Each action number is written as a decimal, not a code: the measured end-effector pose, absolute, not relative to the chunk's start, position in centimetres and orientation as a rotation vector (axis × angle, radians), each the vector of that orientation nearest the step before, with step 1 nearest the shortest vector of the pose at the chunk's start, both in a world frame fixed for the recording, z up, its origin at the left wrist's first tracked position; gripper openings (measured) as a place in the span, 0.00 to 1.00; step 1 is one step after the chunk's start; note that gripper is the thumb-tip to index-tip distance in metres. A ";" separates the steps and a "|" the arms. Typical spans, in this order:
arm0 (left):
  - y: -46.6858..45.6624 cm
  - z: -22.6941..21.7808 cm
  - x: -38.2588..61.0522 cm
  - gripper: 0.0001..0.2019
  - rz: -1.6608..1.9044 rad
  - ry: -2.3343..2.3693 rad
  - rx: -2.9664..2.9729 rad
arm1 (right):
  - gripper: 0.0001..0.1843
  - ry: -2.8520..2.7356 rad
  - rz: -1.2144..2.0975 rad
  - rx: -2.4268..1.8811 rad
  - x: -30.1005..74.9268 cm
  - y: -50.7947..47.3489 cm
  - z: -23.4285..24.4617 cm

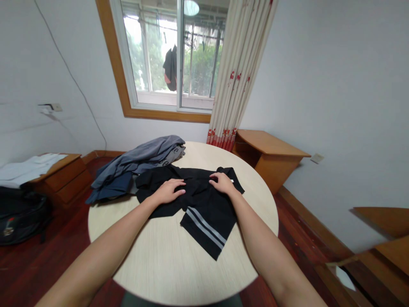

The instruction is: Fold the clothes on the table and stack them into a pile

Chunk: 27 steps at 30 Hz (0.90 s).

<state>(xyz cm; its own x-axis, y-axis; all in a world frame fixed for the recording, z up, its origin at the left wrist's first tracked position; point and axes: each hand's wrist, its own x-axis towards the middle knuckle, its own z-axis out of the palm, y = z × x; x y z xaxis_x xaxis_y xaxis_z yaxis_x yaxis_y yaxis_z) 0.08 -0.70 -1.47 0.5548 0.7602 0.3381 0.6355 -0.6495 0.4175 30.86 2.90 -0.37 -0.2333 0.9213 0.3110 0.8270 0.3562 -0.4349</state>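
Observation:
A pair of black shorts [211, 204] lies spread and partly rumpled on the round table, one leg toward me with two grey stripes near its hem. My left hand [169, 190] rests palm down on the left part of the cloth, its fingers stretched out. On the upper right part of the shorts lies my right hand [222, 183], its thumb and fingers apart and slightly bent. Neither hand has cloth visibly gripped in it. A small white tag shows beside the right hand.
Grey and dark blue clothes [137, 160] lie heaped at the left back of the pale round table [153, 264]. Behind stand a wooden desk [268, 145] and a curtain [238, 76] by the window. A drawer cabinet [64, 179] and black bag [22, 213] are at left.

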 end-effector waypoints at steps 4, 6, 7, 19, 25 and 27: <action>-1.0 -0.9 0.2 0.20 0.763 1.216 2.541 | 0.08 -2.142 0.405 -1.557 30.2 2.5 0.4; -1.3 -0.4 0.3 0.21 0.763 1.262 2.527 | 0.04 -2.164 0.502 -1.515 29.8 2.2 0.7; -1.5 -0.1 0.3 0.21 0.760 1.283 2.505 | 0.04 -2.166 0.562 -1.489 29.6 2.1 0.7; -2.8 0.8 0.1 0.22 1.676 1.129 2.148 | 0.09 -2.011 0.277 -1.653 29.9 1.6 1.2; -3.6 1.3 0.9 0.21 1.486 0.969 2.412 | 0.14 -2.010 0.142 -1.685 30.5 2.1 0.2; -3.8 1.4 1.3 0.20 1.366 0.993 2.504 | 0.17 -2.029 0.159 -1.710 30.6 2.3 -0.1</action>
<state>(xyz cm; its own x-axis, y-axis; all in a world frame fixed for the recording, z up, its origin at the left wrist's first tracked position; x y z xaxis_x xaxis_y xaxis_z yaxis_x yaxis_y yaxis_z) 1.27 -3.76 1.39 0.3768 0.5977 0.7076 0.4886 -0.7772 0.3964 30.62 2.31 -0.06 -0.1052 0.9535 0.2823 0.8977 0.2132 -0.3855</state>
